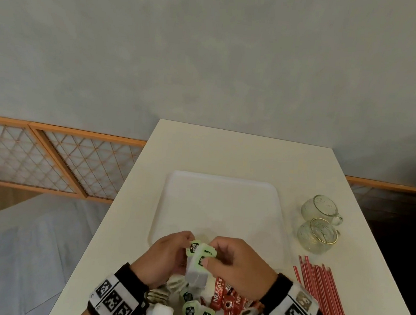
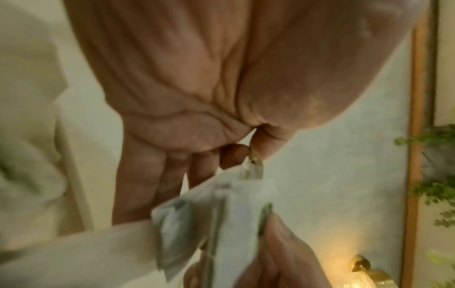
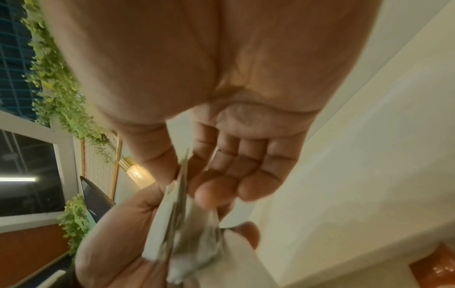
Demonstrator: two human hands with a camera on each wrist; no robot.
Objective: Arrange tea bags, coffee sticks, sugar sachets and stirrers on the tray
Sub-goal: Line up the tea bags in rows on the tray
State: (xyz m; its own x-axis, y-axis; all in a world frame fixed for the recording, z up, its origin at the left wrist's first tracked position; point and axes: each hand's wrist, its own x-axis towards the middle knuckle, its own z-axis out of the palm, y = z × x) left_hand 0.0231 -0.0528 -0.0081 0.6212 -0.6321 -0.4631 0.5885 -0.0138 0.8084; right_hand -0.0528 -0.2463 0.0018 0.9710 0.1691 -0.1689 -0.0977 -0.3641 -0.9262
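Note:
Both hands hold a small bunch of tea bags (image 1: 197, 272) with green tags above the near edge of the white tray (image 1: 224, 188). My left hand (image 1: 168, 255) pinches a green tag at the bunch's left. My right hand (image 1: 234, 260) pinches the bags between thumb and fingers from the right. In the left wrist view my left hand (image 2: 243, 155) pinches a tag above the hanging tea bags (image 2: 197, 224). In the right wrist view my right hand (image 3: 194, 175) grips the tea bags (image 3: 177, 224). More tea bags (image 1: 191, 311) and red coffee sticks (image 1: 226, 303) lie below my wrists. Red-striped stirrers (image 1: 320, 290) lie to the right.
Two glass cups (image 1: 318, 221) stand right of the tray. The white table (image 1: 227, 149) ends at a grey wall at the back. A wooden lattice screen (image 1: 54, 159) stands to the left beyond the table's edge.

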